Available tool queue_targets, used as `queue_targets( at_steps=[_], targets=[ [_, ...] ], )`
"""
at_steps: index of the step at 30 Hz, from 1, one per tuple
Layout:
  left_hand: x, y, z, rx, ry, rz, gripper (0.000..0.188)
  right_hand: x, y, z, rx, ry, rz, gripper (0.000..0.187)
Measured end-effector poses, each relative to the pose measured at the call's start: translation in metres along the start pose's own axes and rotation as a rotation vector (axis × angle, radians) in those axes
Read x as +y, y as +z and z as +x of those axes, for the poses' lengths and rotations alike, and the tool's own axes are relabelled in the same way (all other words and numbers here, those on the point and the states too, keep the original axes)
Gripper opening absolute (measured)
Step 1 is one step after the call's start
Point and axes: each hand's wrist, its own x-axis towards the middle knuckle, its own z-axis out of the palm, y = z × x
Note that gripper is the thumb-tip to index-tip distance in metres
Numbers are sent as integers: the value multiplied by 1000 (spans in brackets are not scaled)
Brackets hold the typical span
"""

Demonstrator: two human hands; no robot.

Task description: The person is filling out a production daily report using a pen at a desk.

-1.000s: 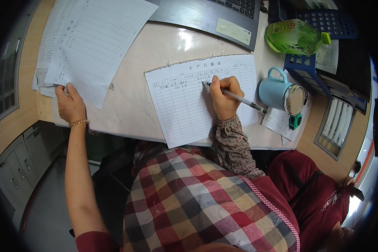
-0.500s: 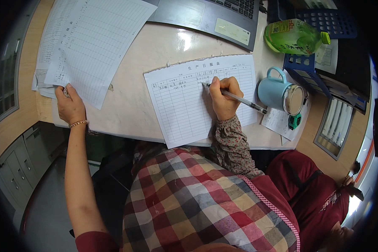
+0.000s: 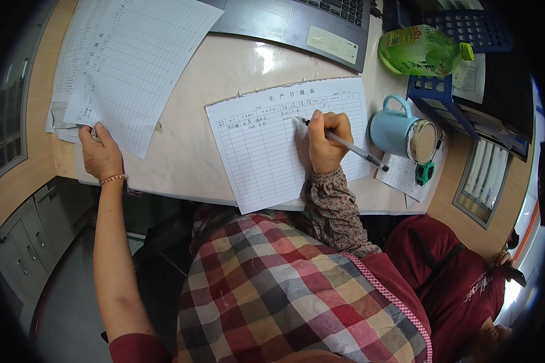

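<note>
A printed form (image 3: 263, 163) with a ruled table lies in front of me, a few handwritten entries in its top rows. My right hand (image 3: 330, 142) rests on it, closed round a pen (image 3: 352, 147) with a clear barrel, the tip at a cell in the upper rows. Off to the left, my left hand (image 3: 103, 154) pinches the lower edge of a printed sheet (image 3: 142, 66) between thumb and fingers. That sheet overlaps other papers (image 3: 63, 78); the fingertips are partly hidden.
A laptop (image 3: 254, 18) stands at the far edge. To the right are a green drink bottle (image 3: 421, 51) lying on its side, a light blue mug (image 3: 393, 130), a green tape measure (image 3: 424, 173) and blue baskets (image 3: 430, 91). Another person in dark red (image 3: 460, 278) is at the lower right.
My right hand and the pen have shifted slightly to the right along the row, and a small mark shows where the tip was. My left hand has stayed put.
</note>
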Motion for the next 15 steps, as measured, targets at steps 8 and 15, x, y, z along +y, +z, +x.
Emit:
queue_targets(
  at_steps=[8, 15],
  targets=[
    [0, 2, 1, -14, -18, 11, 31, -5, -6, 8, -92, 95, -122, 27],
    [0, 3, 2, -3, -9, 1, 31, -5, -3, 8, -100, 70, -177, 27]
  ],
)
